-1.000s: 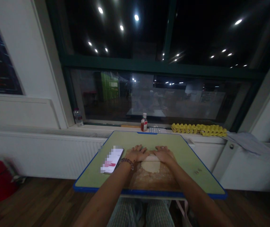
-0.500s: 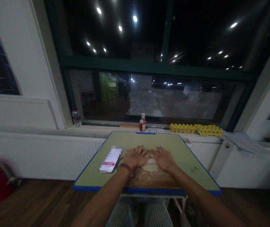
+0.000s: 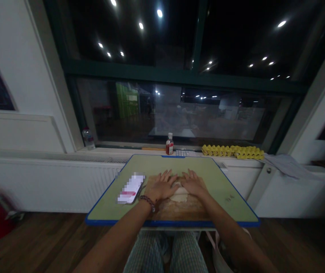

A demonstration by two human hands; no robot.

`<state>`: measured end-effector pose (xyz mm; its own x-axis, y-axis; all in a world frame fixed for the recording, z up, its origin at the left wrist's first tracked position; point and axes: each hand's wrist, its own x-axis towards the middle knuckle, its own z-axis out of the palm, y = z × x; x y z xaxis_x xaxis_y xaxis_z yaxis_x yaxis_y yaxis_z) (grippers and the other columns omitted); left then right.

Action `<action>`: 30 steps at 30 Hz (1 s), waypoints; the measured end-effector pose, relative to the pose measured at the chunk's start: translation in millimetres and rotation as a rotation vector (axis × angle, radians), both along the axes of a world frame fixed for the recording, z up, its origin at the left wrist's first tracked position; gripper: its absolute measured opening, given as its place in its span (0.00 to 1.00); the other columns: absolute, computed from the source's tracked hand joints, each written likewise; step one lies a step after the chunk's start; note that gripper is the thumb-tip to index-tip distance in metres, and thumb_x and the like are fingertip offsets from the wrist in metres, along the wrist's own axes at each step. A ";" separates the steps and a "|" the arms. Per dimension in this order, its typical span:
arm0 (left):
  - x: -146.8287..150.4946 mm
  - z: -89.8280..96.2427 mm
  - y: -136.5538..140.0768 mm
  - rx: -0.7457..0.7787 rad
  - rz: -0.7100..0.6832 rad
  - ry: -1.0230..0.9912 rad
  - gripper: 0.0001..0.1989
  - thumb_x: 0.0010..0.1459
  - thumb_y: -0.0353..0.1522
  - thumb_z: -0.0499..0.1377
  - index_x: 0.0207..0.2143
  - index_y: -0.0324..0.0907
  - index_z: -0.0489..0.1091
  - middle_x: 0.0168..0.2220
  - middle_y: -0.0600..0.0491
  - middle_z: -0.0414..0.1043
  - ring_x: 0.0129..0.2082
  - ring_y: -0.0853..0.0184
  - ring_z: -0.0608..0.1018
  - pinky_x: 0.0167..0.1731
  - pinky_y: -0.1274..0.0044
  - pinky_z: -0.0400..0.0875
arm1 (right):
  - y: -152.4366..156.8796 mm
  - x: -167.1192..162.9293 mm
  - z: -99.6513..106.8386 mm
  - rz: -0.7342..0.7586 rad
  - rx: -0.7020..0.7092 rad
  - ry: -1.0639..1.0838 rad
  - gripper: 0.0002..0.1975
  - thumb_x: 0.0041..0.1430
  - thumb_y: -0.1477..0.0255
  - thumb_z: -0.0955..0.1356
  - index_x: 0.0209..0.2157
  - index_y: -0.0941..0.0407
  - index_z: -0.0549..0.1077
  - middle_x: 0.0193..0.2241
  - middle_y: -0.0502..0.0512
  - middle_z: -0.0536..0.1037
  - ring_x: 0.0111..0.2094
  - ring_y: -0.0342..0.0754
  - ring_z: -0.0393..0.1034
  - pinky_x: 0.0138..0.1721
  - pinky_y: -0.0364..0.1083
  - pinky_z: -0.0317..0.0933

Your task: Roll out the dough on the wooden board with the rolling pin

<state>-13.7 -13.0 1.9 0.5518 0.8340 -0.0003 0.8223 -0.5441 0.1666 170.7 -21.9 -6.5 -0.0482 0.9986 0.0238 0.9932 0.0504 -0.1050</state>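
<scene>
A thin pale sheet of dough (image 3: pixel 180 198) lies on a floury wooden board (image 3: pixel 176 213). A whitish roll (image 3: pixel 182 189) crosses its far part; whether it is rolled-up dough or a dough-wrapped pin I cannot tell. My left hand (image 3: pixel 164 186) rests palm down over the roll's left end, fingers spread and pointing away from me, a beaded bracelet on the wrist. On the right end my right hand (image 3: pixel 192 184) lies flat in the same way, fingers outstretched. Both palms hide the roll's ends.
The board sits on a small green table (image 3: pixel 227 206) with a blue edge. A phone (image 3: pixel 131 189) lies left of the board. On the windowsill stand a small bottle of red liquid (image 3: pixel 169 145), a clear bottle (image 3: pixel 88 138) and yellow egg trays (image 3: pixel 232 151).
The camera view has shifted slightly, moving the scene a little up and left. Both hands stay flat over the roll, with little clear change in position on the board.
</scene>
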 end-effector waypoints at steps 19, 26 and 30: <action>10.1 -19.9 -37.2 0.262 0.112 -0.067 0.27 0.66 0.34 0.47 0.67 0.42 0.56 0.71 0.46 0.45 0.71 0.56 0.46 0.67 0.62 0.38 | -59.1 -7.8 -8.5 0.112 0.187 -0.028 0.27 0.69 0.69 0.52 0.65 0.60 0.60 0.65 0.59 0.61 0.68 0.52 0.48 0.66 0.53 0.40; 12.3 -15.9 -24.4 0.217 0.121 -0.050 0.27 0.67 0.34 0.43 0.67 0.40 0.57 0.71 0.44 0.47 0.70 0.54 0.47 0.66 0.58 0.41 | -37.2 -6.3 -11.0 0.143 0.158 -0.026 0.27 0.68 0.70 0.52 0.64 0.57 0.63 0.64 0.56 0.63 0.67 0.48 0.50 0.67 0.50 0.36; 13.9 -10.7 -8.3 0.124 0.121 -0.028 0.29 0.66 0.35 0.44 0.68 0.37 0.53 0.70 0.41 0.46 0.70 0.51 0.47 0.65 0.56 0.43 | -21.2 -6.2 -4.9 0.125 0.110 -0.038 0.26 0.67 0.69 0.53 0.63 0.56 0.64 0.64 0.55 0.63 0.67 0.48 0.50 0.67 0.51 0.38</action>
